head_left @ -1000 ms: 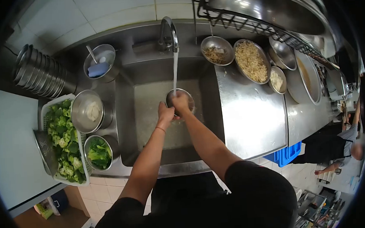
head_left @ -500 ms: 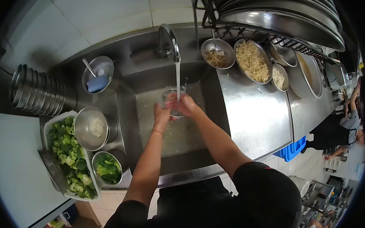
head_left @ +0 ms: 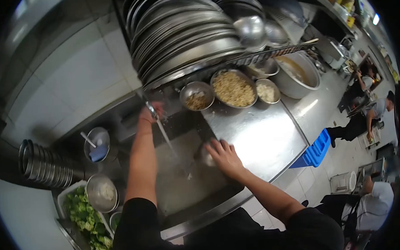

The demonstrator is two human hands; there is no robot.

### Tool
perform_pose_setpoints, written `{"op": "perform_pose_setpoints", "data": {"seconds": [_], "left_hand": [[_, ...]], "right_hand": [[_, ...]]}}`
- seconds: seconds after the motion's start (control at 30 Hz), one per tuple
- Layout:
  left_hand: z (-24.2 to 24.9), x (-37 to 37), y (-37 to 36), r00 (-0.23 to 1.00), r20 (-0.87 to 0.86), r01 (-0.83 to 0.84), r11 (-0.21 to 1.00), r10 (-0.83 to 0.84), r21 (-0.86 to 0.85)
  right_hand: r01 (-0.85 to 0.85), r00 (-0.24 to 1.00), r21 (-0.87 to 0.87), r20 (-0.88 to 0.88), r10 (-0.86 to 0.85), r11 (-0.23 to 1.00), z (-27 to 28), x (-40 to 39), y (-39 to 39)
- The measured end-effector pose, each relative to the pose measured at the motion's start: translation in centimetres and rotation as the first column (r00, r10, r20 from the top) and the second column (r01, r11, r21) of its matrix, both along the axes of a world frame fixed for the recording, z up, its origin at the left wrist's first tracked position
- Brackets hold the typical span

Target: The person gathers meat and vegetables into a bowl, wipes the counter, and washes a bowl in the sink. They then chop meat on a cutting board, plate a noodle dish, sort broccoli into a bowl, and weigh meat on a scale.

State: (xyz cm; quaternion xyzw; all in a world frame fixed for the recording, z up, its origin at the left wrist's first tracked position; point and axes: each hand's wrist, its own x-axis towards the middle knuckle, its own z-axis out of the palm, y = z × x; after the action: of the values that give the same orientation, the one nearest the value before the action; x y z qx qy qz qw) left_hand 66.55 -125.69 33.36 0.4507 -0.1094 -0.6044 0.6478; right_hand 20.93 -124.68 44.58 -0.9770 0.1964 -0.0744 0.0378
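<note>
Water runs from the faucet (head_left: 152, 110) into the steel sink (head_left: 172, 208). At the faucet is my left hand (head_left: 150, 113), blurred, its fingers too smeared to read. My right hand (head_left: 225, 159) is over the sink's right side, fingers spread, on or beside a small metal bowl (head_left: 205, 156). The bowl is blurred and partly covered by the fingers. Cloudy water (head_left: 184, 171) lies in the sink.
Right of the sink, bowls of sprouts (head_left: 233, 89), brown shreds (head_left: 197, 96) and white food (head_left: 267, 91) stand beneath racked metal pans (head_left: 191, 39). At left are stacked steel containers (head_left: 46, 164) and a broccoli basket (head_left: 72, 188). Two people (head_left: 375, 111) (head_left: 371, 202) stand at far right.
My hands have separated: the left has moved up to the faucet, the right toward the sink's right side with the bowl near it. The view has turned toward the right.
</note>
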Motion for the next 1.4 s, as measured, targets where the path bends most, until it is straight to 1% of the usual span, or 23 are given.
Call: {"op": "perform_pose_setpoints", "data": {"seconds": [0.03,0.07,0.13,0.2,0.27,0.37,0.57,0.63,0.73,0.77,0.8,0.87,0.97,1.0,1.03,1.07,1.1,1.13,1.17,1.23,1.27,1.3,1.4], "left_hand": [[2.5,2.7,-1.1,0.837,-0.543,0.042,0.998,-0.059,-0.044],[5.3,0.6,-1.7,0.842,-0.534,0.057,0.997,-0.079,-0.058],[9.8,-5.7,-0.3,0.908,-0.002,-0.407,0.883,0.418,-0.235],[8.3,-3.8,0.4,0.988,0.007,-0.152,0.986,0.153,-0.074],[9.7,-7.5,4.2,0.963,0.219,-0.172,0.984,0.158,0.049],[9.8,-13.4,10.9,0.905,0.342,-0.322,0.932,0.252,0.167],[8.2,-29.2,25.3,0.687,0.581,-0.661,0.708,0.436,0.250],[9.5,-37.0,29.6,0.554,0.688,-0.775,0.592,0.470,0.219],[8.1,-47.4,34.7,0.085,0.967,-0.856,0.514,0.239,-0.052],[9.1,-51.2,36.1,0.201,0.972,-0.840,0.533,0.124,0.106],[6.7,-54.8,37.8,0.243,0.970,-0.841,0.503,0.026,0.197],[10.6,-64.5,37.7,0.280,0.941,-0.890,0.419,0.191,0.180],[8.2,-78.6,41.5,0.391,0.798,-0.914,0.292,0.458,0.281],[6.2,-83.2,42.2,0.305,0.486,-0.952,0.265,0.819,0.151],[4.1,-87.8,43.1,0.141,0.057,-0.988,0.136,0.988,0.073],[-2.8,-92.8,42.4,0.124,0.313,-0.868,-0.050,0.942,0.494],[-9.4,-97.8,41.8,0.216,0.408,-0.406,-0.298,0.887,0.864],[-15.7,-102.7,41.2,0.155,0.406,0.021,-0.413,0.901,0.910],[-10.9,-108.1,38.8,0.685,0.335,0.036,-0.489,0.647,0.872],[-0.6,-114.4,37.6,0.125,0.498,-0.061,-0.495,0.858,0.867],[-2.3,-119.6,37.4,0.120,0.573,-0.191,-0.548,0.811,0.815],[-4.1,-124.5,35.3,-0.174,0.643,-0.259,-0.665,0.746,0.701],[-8.5,-134.8,28.6,0.269,0.639,-0.360,-0.541,0.720,0.760]], "right_hand": [[-0.068,0.997,-0.047,-0.024,0.067,0.997,0.7,-2.9,0.8],[-0.038,0.998,-0.006,-0.041,0.038,0.999,0.4,-5.6,2.2],[-0.233,0.915,0.159,-0.298,0.272,0.959,-1.8,-10.3,4.2],[-0.319,0.856,0.311,-0.311,0.413,0.895,-0.2,-11.0,2.3],[-0.447,0.814,0.216,0.500,0.295,0.868,6.8,-8.1,-4.1],[0.045,0.617,-0.440,0.719,0.321,0.897,26.6,-5.7,-9.6],[-0.131,0.914,-0.403,0.304,0.268,0.906,32.6,6.2,-20.2],[-0.069,0.830,-0.537,0.436,0.347,0.840,33.0,7.1,-20.6],[-0.203,0.740,-0.602,0.422,0.523,0.772,32.0,7.8,-21.7],[-0.282,0.918,-0.541,0.087,0.386,0.793,34.0,7.1,-20.6],[-0.335,0.783,-0.642,0.217,0.582,0.690,31.7,9.7,-25.8],[-0.613,0.383,-0.478,0.517,0.766,0.629,31.8,6.1,-20.8],[-0.923,0.371,0.330,0.617,0.694,0.199,22.5,-0.7,-5.7],[-0.751,0.441,0.660,0.531,0.724,-0.026,17.4,-3.1,-0.7],[-0.313,0.154,0.541,0.840,0.520,-0.781,10.6,-3.0,7.1],[0.328,0.448,0.674,0.506,0.737,-0.662,3.1,-3.5,12.9],[-0.398,0.078,0.837,0.439,0.895,-0.376,-3.5,-6.6,18.4],[-0.688,-0.102,0.652,0.346,0.932,-0.318,-3.8,-9.6,22.9],[-0.888,-0.228,0.353,0.219,0.949,-0.295,-3.0,-13.5,27.5],[-0.780,-0.370,0.400,0.326,0.870,-0.481,-0.6,-18.3,36.6],[-0.634,-0.475,0.602,0.192,0.859,-0.486,-0.4,-19.0,40.8],[-0.477,-0.594,0.776,0.061,0.802,-0.412,-0.7,-20.8,43.9],[-0.638,-0.628,0.710,-0.257,0.734,-0.298,-5.0,-28.1,51.5]]}}
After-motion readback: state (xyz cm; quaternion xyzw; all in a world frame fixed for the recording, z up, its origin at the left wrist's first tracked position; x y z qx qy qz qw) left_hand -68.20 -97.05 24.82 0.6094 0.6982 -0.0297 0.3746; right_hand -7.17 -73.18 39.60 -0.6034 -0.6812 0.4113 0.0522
